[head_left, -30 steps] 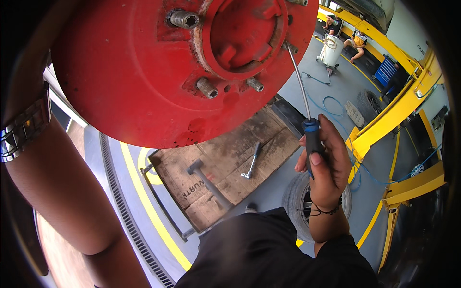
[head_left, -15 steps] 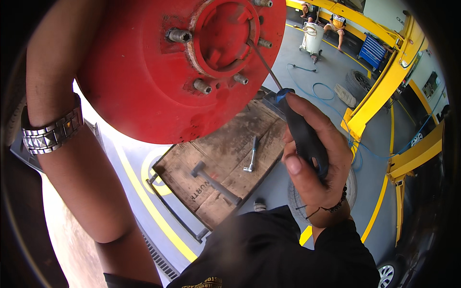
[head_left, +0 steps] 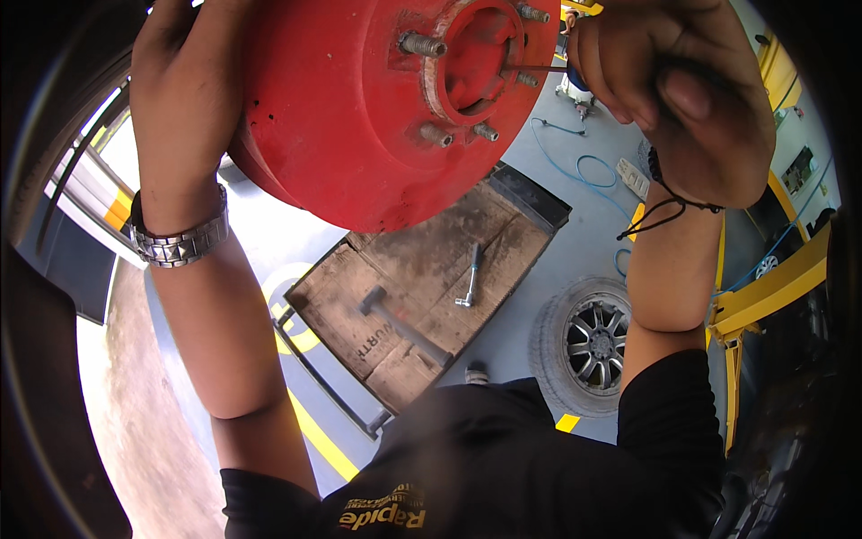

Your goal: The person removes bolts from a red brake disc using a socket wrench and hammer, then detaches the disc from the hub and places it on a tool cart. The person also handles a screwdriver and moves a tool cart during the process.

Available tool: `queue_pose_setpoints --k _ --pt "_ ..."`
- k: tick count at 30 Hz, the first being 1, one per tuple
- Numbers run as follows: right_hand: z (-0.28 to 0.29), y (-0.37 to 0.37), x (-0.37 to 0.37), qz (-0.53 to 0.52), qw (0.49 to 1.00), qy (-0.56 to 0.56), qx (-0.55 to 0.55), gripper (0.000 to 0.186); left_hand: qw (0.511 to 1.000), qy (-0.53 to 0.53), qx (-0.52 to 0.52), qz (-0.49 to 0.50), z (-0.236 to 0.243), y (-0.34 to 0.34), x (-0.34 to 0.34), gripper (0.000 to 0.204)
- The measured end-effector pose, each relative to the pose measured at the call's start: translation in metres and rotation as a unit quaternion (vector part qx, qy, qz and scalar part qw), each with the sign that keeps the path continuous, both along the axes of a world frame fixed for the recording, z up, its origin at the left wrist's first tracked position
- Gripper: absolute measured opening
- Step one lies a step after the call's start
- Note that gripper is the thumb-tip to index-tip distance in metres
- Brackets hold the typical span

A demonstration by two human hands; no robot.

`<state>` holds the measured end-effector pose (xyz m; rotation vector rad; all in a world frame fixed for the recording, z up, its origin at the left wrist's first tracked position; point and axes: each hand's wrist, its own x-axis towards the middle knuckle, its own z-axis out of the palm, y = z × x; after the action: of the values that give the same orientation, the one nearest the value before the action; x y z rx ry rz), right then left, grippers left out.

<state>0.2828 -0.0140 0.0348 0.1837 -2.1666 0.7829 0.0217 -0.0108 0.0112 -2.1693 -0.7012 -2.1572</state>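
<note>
Workshop floor: grey, marked with yellow lines. A wheel rests on it at 4 o'clock; a yellow lift arm stands at 3, a blue hose at 2. Near centre is a low cart lined with cardboard, bearing a hammer toward 7 o'clock and a ratchet wrench close to the middle.

Item under work: red drum, at 12 o'clock, studs protruding from its face.

Right hand, at 2 o'clock: grip closed around the screwdriver. Its shaft runs past one stud to the 3 o'clock side of the central collar; contact at the tip cannot be confirmed.

Left hand, at 10 o'clock, lies alongside the drum's edge. Fingertips are out of view; state of that grip cannot be determined.

Assessment: the tip should be seated squarely before force is applied, pressure kept steady along the shaft, knuckles clear of the stud threads, and the left palm firm against the rim.
</note>
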Motion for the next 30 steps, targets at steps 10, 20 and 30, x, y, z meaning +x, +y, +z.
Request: queue_pose_setpoints --k 10,20,30 --pt "-0.034 -0.003 -0.039 -0.167 0.937 0.292 0.095 0.023 0.994 -0.066 -0.058 -0.066 0.006 -0.008 0.002 0.058" --pt "-0.062 0.027 -0.139 -0.419 0.724 0.312 0.450 0.019 0.993 0.005 -0.094 0.069 0.012 0.012 -0.038 0.058" --pt "-0.093 -0.005 -0.036 -0.145 0.912 0.338 0.183 0.015 0.993 -0.055 -0.100 0.032 0.007 0.014 -0.035 0.068"
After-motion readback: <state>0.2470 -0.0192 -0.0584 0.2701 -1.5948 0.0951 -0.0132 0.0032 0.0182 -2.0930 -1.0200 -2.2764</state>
